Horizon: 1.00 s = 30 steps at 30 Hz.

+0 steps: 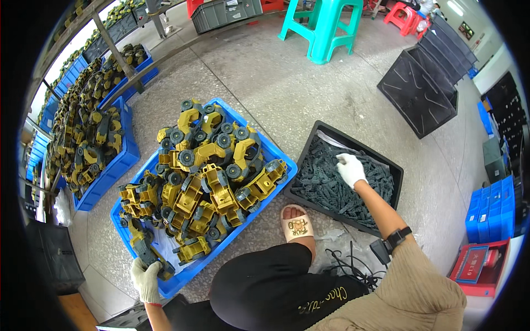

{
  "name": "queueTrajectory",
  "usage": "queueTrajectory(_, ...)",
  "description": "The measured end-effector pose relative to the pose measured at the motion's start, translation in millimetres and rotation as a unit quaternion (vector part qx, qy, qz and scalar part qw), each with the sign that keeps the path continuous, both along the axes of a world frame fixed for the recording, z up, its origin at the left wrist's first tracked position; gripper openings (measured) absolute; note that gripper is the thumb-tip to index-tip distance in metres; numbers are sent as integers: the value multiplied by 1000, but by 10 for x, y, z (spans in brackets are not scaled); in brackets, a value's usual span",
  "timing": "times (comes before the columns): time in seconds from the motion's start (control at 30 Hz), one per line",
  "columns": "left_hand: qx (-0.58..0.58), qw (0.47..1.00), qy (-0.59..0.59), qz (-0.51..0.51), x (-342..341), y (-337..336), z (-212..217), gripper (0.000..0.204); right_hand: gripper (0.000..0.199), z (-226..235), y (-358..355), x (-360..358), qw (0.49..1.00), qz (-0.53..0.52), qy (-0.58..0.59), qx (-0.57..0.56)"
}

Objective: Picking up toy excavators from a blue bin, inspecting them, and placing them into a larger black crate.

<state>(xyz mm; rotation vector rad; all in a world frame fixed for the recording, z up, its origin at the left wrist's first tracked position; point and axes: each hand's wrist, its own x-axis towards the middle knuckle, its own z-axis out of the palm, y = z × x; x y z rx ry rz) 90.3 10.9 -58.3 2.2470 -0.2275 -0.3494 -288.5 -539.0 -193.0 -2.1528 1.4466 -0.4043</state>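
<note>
My left hand point(146, 280), in a white knit glove, grips the wheel end of a dark grey and yellow toy truck point(146, 247) at the near left corner of a blue crate point(229, 238). Inside that crate lies a heap of yellow toy trucks point(218, 190) with dark wheels. Over a black tray point(311, 205) on the right is my right hand point(351, 170), gloved too, its fingers curled together above dark grey-green plastic parts point(326, 179). Whatever those fingers may hold is hidden.
More blue crates point(124, 157) full of toy trucks stand at the left beside a metal rack. A green stool point(323, 33) stands ahead, with black crates point(422, 91) to the far right. Black cable point(353, 267) lies by my foot; blue bins point(491, 209) and a red box point(480, 267) are at right.
</note>
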Motion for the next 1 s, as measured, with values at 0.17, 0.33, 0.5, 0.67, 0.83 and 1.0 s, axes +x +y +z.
queueTrajectory(0.17,-53,998,-37,-18,-103,-203,262,12,37,-319,-159,353,982,139,90,-91)
queueTrajectory(0.33,-191,977,89,-23,-317,-608,683,18,26,-399,-23,633,978,108,176,-32)
queueTrajectory(0.5,-234,944,232,-28,-418,-868,708,39,21,-409,-128,452,981,-49,-146,118)
queueTrajectory(0.67,-156,951,256,-80,-571,-1241,836,30,11,685,563,577,662,0,-508,551)
queueTrajectory(0.83,-67,960,178,-207,-754,-1843,989,35,9,1345,1247,894,588,115,-528,602)
queueTrajectory(1.0,-121,960,174,-183,-904,-1841,839,32,17,1725,1862,1365,629,227,-466,580)
